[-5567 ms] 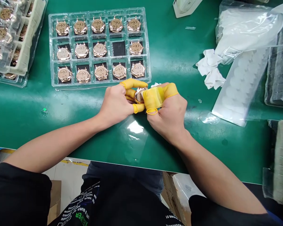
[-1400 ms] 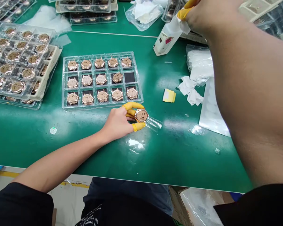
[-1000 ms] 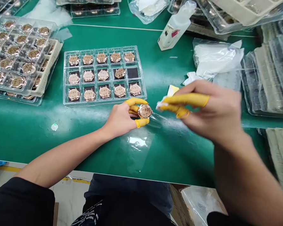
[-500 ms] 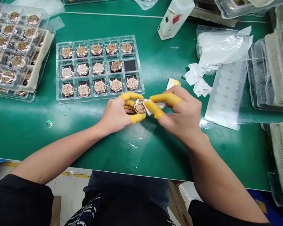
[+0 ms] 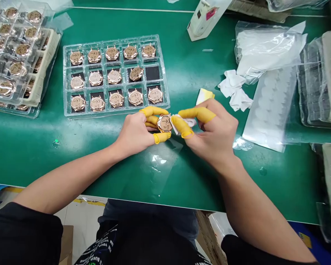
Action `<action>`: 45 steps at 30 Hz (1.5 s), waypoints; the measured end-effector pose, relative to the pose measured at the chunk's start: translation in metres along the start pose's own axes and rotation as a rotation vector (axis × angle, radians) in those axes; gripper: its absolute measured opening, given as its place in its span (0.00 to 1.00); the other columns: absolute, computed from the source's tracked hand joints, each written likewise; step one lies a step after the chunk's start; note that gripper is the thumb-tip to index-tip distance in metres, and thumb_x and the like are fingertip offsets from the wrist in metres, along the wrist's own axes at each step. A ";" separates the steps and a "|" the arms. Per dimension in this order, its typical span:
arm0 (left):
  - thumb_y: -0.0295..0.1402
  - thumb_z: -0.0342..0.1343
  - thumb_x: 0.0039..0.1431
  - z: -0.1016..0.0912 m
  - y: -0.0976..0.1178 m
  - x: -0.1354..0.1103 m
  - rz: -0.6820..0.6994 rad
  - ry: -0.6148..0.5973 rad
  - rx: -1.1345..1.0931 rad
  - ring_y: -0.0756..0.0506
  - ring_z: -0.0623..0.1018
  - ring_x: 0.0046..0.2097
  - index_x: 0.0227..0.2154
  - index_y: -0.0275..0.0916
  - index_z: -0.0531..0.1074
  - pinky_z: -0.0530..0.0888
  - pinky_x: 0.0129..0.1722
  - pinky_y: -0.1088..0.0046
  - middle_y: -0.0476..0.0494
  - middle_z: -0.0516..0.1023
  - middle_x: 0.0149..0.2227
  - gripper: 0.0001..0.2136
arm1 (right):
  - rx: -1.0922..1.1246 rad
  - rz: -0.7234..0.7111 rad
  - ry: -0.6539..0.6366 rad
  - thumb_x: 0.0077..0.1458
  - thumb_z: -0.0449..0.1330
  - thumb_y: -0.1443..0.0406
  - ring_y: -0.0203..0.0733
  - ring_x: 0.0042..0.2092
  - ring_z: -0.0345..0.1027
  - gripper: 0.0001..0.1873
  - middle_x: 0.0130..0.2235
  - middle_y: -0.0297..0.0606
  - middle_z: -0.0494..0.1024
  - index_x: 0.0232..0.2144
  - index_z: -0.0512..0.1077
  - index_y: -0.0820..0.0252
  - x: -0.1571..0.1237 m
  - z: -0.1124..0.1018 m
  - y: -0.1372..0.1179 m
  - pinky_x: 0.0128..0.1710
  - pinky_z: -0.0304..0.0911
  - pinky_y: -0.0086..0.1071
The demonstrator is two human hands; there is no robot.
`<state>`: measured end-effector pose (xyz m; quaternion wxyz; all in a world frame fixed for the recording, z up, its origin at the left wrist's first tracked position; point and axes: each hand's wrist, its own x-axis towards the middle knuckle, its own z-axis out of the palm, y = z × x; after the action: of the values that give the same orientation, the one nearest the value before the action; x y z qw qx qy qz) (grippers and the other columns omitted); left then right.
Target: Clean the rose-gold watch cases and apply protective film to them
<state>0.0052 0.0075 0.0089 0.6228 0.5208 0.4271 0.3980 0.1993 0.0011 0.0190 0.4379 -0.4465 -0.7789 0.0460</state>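
Note:
A rose-gold watch case [image 5: 164, 124], printed back facing up, is gripped at its edges by my left hand [image 5: 138, 132]. Yellow finger cots cover the thumb and fingers of that hand. Just to the right, my right hand [image 5: 209, 132], also in yellow finger cots, pinches a folded white cloth [image 5: 189, 123] close beside the case's right edge. Whether cloth and case touch, I cannot tell. Behind my hands lies a clear plastic tray [image 5: 116, 112] with several similar watch cases in its compartments; one compartment at the right of the middle row shows only its black pad [image 5: 152, 73].
Stacked trays of watch cases [image 5: 16, 70] stand at the left. A white bottle [image 5: 206, 18] is at the back. Right of my hands lie crumpled white cloths [image 5: 234, 90], a bag of white material [image 5: 264, 48], a clear plastic sheet [image 5: 270, 106] and stacked trays [image 5: 320, 81].
My right hand and the cloth have drawn slightly right, away from the middle of the watch case. My left hand holds the case nearly still. The camera view has shifted a little.

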 end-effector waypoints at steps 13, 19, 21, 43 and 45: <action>0.29 0.75 0.42 -0.001 0.005 0.001 -0.004 0.027 0.031 0.47 0.87 0.39 0.48 0.37 0.79 0.86 0.43 0.72 0.46 0.87 0.38 0.26 | -0.112 0.192 -0.024 0.68 0.63 0.56 0.45 0.38 0.70 0.08 0.37 0.41 0.76 0.42 0.80 0.51 -0.004 -0.002 0.019 0.39 0.67 0.42; 0.33 0.75 0.46 -0.002 0.002 -0.005 0.134 0.029 0.170 0.45 0.88 0.46 0.50 0.40 0.80 0.85 0.51 0.69 0.46 0.88 0.45 0.25 | 0.023 0.224 -0.126 0.65 0.66 0.57 0.54 0.49 0.72 0.15 0.47 0.44 0.82 0.53 0.78 0.49 -0.004 -0.027 0.035 0.52 0.66 0.53; 0.33 0.74 0.48 -0.003 0.000 -0.007 0.214 0.007 0.230 0.46 0.88 0.45 0.51 0.41 0.81 0.85 0.52 0.69 0.46 0.88 0.45 0.25 | 0.099 0.213 -0.226 0.63 0.67 0.59 0.53 0.47 0.74 0.11 0.43 0.39 0.84 0.48 0.80 0.49 -0.003 -0.029 0.027 0.52 0.65 0.52; 0.29 0.75 0.41 -0.004 0.008 0.003 -0.047 -0.023 0.075 0.47 0.87 0.39 0.50 0.39 0.79 0.85 0.43 0.73 0.47 0.86 0.38 0.28 | 0.491 0.585 0.016 0.60 0.68 0.58 0.43 0.43 0.76 0.07 0.44 0.38 0.82 0.36 0.77 0.54 -0.006 -0.018 -0.004 0.39 0.70 0.37; 0.28 0.75 0.42 -0.004 0.007 0.002 -0.039 -0.033 0.057 0.48 0.87 0.39 0.50 0.39 0.79 0.85 0.43 0.74 0.48 0.86 0.38 0.28 | 0.456 0.625 -0.047 0.58 0.68 0.62 0.42 0.43 0.77 0.04 0.48 0.39 0.84 0.37 0.79 0.54 -0.012 -0.010 -0.017 0.37 0.69 0.35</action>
<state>0.0022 0.0118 0.0154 0.6222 0.5365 0.4381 0.3648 0.1979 -0.0213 0.0258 0.4728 -0.5523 -0.5849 0.3595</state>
